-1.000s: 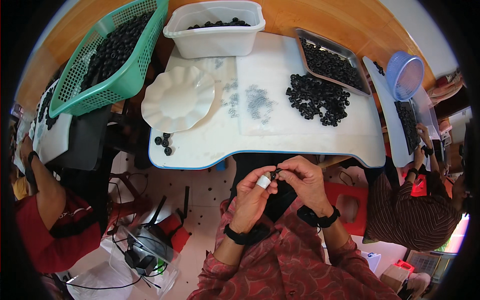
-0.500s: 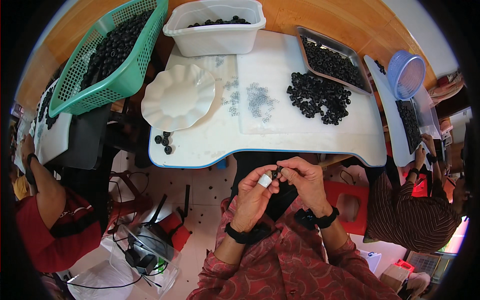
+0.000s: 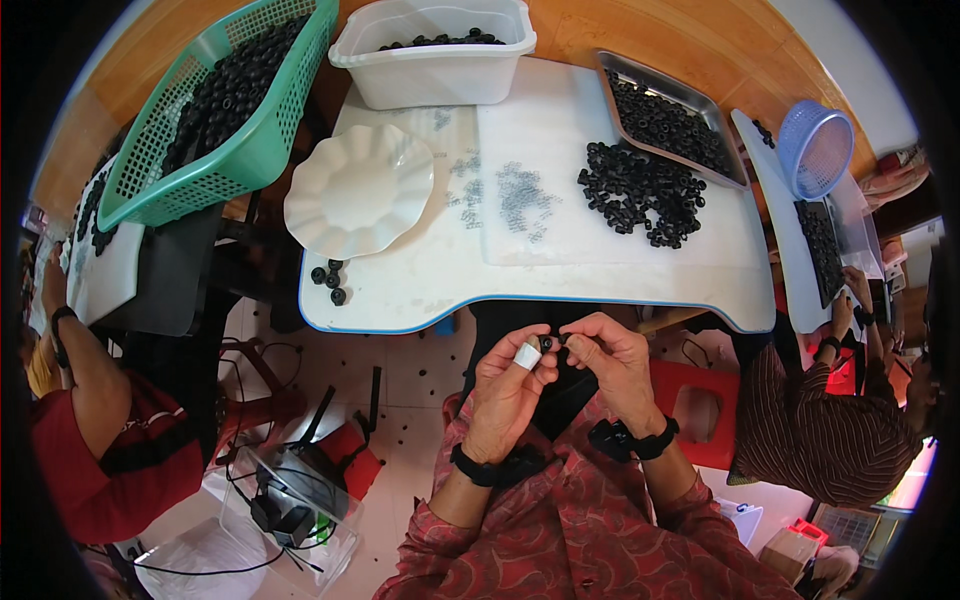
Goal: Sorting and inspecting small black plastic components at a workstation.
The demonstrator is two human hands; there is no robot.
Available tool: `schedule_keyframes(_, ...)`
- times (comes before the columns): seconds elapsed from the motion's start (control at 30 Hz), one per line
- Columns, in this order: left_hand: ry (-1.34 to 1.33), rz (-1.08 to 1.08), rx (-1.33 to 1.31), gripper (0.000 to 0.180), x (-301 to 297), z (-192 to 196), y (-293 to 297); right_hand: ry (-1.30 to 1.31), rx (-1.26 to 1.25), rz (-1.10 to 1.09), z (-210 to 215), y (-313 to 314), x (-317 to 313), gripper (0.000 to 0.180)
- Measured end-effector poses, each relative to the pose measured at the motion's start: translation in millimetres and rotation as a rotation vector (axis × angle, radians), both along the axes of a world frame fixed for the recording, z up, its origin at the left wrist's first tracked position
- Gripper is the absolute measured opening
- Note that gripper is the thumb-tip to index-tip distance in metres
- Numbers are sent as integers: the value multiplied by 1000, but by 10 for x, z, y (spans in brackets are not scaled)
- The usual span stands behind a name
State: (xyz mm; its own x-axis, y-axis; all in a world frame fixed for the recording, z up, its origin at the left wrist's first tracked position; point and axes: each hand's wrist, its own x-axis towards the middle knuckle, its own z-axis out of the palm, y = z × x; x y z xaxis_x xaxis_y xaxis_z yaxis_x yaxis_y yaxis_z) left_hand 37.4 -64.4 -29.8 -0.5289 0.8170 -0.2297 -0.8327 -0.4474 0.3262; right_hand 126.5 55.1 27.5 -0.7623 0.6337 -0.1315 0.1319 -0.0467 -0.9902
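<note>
Just off the table's front edge, my left hand pinches a small round black part, its hole showing. White tape wraps that thumb. Close beside it, my right hand is closed at the fingertips around another tiny black piece, mostly hidden by the fingers. On the table ahead lie a heap of black parts and a scatter of small clear rings. Several round black parts rest by a scalloped white plate.
A metal tray of black parts stands far right, a white tub at the back, a green basket at left. Co-workers sit on both sides, one in a red sleeve, one in striped clothing. Behind my right arm is a red stool.
My fingertips have drawn slightly apart. The round black part in my left hand now shows its hole more plainly, and the right hand's piece sits a little away from it.
</note>
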Motion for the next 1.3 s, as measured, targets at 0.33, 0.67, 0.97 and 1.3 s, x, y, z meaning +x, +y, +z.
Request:
schedule_keyframes(0.33,17,24,-1,24,-8,-19,-14,72,185,10,22,-65,-26,11)
schedule_keyframes(0.67,54,41,-10,25,9,-7,-18,72,306,18,1,-72,-40,9)
schedule_keyframes(0.97,121,59,-42,25,22,-13,-13,62,405,30,-13,-60,-43,10)
schedule_keyframes(1.3,300,118,-131,23,60,10,-12,32,717,35,46,-115,-44,11)
